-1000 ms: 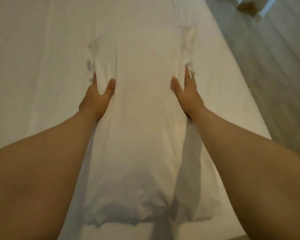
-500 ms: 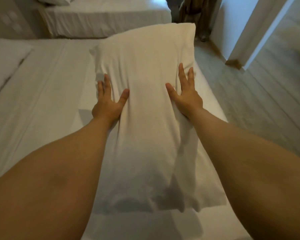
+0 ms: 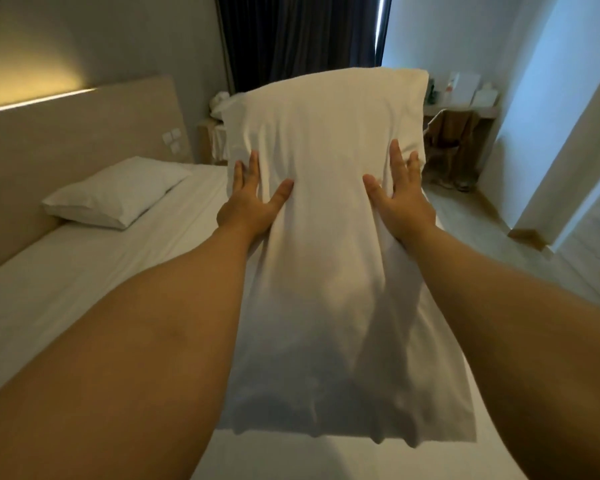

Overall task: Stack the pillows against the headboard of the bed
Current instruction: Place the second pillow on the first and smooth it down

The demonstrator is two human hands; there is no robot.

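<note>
Two hands carried one white pillow (image 3: 329, 202) above the bed (image 3: 84, 271): my left hand (image 3: 248, 206) and right hand (image 3: 400, 199) gripped its long sides, thumbs on top, fingers curled behind. A second pillow (image 3: 118, 195) lay touching the headboard (image 3: 84, 140) to my left. I judged this the carrying step; next I needed to swing left and lower mine onto it.

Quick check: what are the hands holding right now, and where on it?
Both hands hold one white pillow, lifted off the bed. The left hand grips its left long edge, the right hand its right long edge, around mid-length.
</note>
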